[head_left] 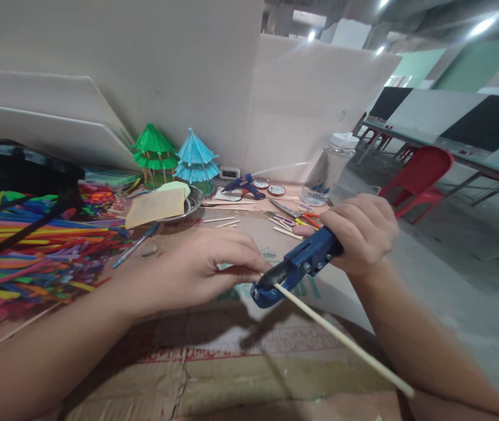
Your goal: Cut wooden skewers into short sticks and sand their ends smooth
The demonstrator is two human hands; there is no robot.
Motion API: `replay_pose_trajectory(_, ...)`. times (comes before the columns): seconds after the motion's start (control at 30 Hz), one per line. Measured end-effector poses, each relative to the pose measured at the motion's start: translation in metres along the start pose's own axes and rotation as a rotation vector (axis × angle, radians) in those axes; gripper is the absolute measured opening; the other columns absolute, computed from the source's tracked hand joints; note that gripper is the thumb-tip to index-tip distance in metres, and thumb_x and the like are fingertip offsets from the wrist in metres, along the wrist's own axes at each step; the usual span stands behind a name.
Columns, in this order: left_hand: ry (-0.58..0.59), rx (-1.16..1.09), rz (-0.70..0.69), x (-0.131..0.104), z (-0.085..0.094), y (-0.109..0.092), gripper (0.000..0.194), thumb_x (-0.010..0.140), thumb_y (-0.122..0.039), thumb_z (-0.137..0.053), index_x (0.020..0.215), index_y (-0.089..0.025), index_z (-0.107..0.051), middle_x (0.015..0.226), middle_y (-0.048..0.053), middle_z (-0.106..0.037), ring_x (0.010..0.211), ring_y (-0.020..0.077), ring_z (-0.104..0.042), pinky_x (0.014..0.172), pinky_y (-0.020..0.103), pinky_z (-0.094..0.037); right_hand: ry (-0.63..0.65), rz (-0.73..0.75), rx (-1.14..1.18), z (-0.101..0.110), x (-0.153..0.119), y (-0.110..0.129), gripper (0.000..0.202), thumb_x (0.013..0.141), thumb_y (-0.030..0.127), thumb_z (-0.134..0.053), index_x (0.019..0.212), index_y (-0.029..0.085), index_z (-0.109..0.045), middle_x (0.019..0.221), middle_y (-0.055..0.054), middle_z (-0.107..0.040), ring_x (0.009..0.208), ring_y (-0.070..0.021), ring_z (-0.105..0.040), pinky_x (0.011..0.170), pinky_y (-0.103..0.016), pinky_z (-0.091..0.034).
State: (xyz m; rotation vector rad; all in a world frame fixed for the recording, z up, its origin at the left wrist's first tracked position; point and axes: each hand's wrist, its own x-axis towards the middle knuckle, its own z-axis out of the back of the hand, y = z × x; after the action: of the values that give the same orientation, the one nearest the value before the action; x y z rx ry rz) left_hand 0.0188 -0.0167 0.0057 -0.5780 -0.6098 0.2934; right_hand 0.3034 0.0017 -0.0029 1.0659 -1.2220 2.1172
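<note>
2 bare hands work over a brown cardboard sheet (232, 386) in my head view. The right hand (366, 231) is wrapped shut around the handles of a dark blue metal hand cutter (308, 257). The left hand (205, 263) has thumb and forefinger drawn together, apparently pinching the far end of a long pale wooden stick (346, 339) beside the cutter's head; the exact contact is partly hidden from me. The stick lies across the cutting mouth, its free length slanting near and right.

I judge this to be the positioning or cutting step. From here, a cut calls for steady left fingertips clear of the blade, the stick seated squarely, then a firm right squeeze. Several short pale sticks (227, 222) lie at the far side.
</note>
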Motion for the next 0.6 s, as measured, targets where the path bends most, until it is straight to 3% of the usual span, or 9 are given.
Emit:
replay_pose_trajectory(0.1,-0.064,-0.028,0.109,-0.003,-0.003,0.0,0.011,0.094,-0.019,-0.063,0.105,-0.02,-0.067,0.097,0.003,-0.072,0.087,0.0137,-0.066,0.077,0.022,-0.052,0.048,-0.037,0.104,-0.003,0.002,0.004,0.013,0.09,0.033,-0.068,0.088,0.023,-0.061,0.071,-0.003,-0.066,0.068,-0.0189,-0.061,0.066,-0.033,-0.044)
replay_pose_trajectory(0.17,-0.114,-0.047,0.159,-0.004,-0.005,0.001,0.028,0.092,-0.018,-0.065,0.119,-0.022,-0.06,0.112,0.004,-0.069,0.088,0.0138,-0.066,0.078,0.023,-0.054,0.081,-0.069,0.125,-0.006,0.0,0.006,0.011,0.09,0.031,-0.066,0.086,0.022,-0.061,0.074,-0.005,-0.068,0.07,-0.0192,-0.061,0.065,-0.033,-0.043)
replay_pose_trajectory(0.3,-0.1,-0.045,0.098,-0.004,-0.006,-0.001,0.059,0.09,-0.009,-0.063,0.143,-0.03,-0.047,0.141,0.008,-0.058,0.091,0.0138,-0.067,0.083,0.026,-0.057,0.103,-0.111,0.132,-0.015,-0.007,0.011,0.011,0.088,0.032,-0.063,0.086,0.021,-0.064,0.076,-0.006,-0.064,0.068,-0.0196,-0.057,0.061,-0.033,-0.041)
replay_pose_trajectory(0.5,-0.072,-0.101,0.009,-0.005,-0.001,-0.004,0.069,0.086,-0.004,-0.067,0.145,-0.037,-0.05,0.144,0.006,-0.058,0.128,0.0242,-0.058,0.097,0.031,-0.057,0.226,-0.152,0.36,-0.028,-0.014,0.024,0.014,0.083,0.033,-0.059,0.08,0.02,-0.063,0.073,-0.004,-0.055,0.067,-0.0196,-0.052,0.06,-0.032,-0.038)
replay_pose_trajectory(0.6,0.006,-0.292,0.048,-0.005,0.001,-0.005,0.065,0.086,0.001,-0.062,0.139,-0.038,-0.058,0.14,0.005,-0.061,0.117,0.0223,-0.066,0.08,0.025,-0.062,0.291,-0.179,0.468,-0.03,-0.013,0.034,0.008,0.078,0.026,-0.056,0.074,0.02,-0.057,0.069,-0.001,-0.048,0.06,-0.016,-0.045,0.055,-0.029,-0.033)
